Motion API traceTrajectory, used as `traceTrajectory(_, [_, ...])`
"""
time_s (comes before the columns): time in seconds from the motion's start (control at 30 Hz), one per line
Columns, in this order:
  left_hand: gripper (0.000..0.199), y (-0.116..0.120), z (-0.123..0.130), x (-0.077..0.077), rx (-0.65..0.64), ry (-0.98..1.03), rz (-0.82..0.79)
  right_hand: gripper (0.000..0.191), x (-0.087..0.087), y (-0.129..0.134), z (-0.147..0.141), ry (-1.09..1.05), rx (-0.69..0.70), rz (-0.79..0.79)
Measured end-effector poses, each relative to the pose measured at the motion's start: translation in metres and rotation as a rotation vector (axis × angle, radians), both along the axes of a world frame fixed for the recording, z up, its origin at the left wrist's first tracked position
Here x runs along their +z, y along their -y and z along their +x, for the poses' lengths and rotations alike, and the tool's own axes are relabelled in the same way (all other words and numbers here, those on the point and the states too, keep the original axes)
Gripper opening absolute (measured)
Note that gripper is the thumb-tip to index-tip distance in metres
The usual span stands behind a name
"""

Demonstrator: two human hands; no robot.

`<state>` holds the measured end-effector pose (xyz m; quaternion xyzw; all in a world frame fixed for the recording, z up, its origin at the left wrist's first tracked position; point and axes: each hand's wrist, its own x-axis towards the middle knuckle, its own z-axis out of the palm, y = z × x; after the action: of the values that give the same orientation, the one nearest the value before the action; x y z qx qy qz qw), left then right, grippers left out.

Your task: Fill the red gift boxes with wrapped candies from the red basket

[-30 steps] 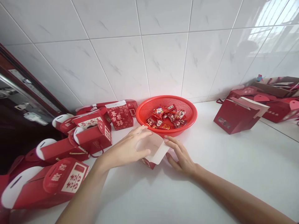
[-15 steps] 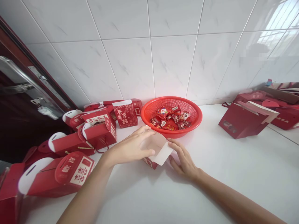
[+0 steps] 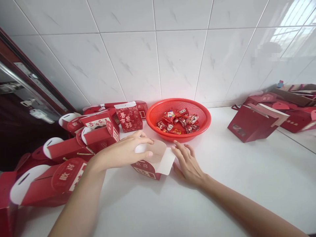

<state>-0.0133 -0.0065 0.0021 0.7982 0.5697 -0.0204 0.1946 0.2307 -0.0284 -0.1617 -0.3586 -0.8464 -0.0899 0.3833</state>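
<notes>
Left hand: the left hand (image 3: 120, 154) curls over a rounded white flap (image 3: 140, 148) of a red gift box (image 3: 144, 169), gripping it.
Right hand: the right hand (image 3: 189, 166) is open, fingers spread, just beside the box's square white flap (image 3: 168, 161).
Box: it sits on the white bench (image 3: 247, 187) between the hands, its top open and pale inside showing.
Basket: a red plastic mesh basket (image 3: 151, 120), just behind the box, holds red-wrapped sweets (image 3: 176, 121).
Bench left: more red gift boxes (image 3: 66, 148) lie heaped against the white tiled wall (image 3: 172, 56), near a dark door with a metal handle (image 3: 14, 87).
Bench right: a red carrier box (image 3: 249, 124) stands tilted, open flaps upward, in front of further red packaging (image 3: 293, 120).
</notes>
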Motion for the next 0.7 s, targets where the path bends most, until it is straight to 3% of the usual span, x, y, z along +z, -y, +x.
traceTrajectory(0.23, [0.075,-0.005,-0.003,0.004,-0.081,0.008,-0.048,0.071,-0.001,0.0,-0.001,0.009,-0.026,-0.004])
traceTrajectory(0.37, [0.088,-0.002,0.002,0.007,-0.059,-0.035,-0.082,0.074,0.003,-0.005,0.003,-0.021,-0.004,-0.019])
traceTrajectory(0.5, [0.086,0.003,0.01,0.007,-0.063,-0.018,-0.104,0.072,0.007,-0.008,0.008,-0.074,-0.057,-0.028])
traceTrajectory(0.6, [0.079,0.005,0.013,0.008,-0.085,0.005,-0.119,0.054,0.009,-0.003,0.006,-0.087,-0.138,-0.073])
traceTrajectory(0.7, [0.074,0.006,0.015,0.009,-0.066,0.009,-0.132,0.023,0.015,0.007,-0.001,0.01,-0.313,-0.235])
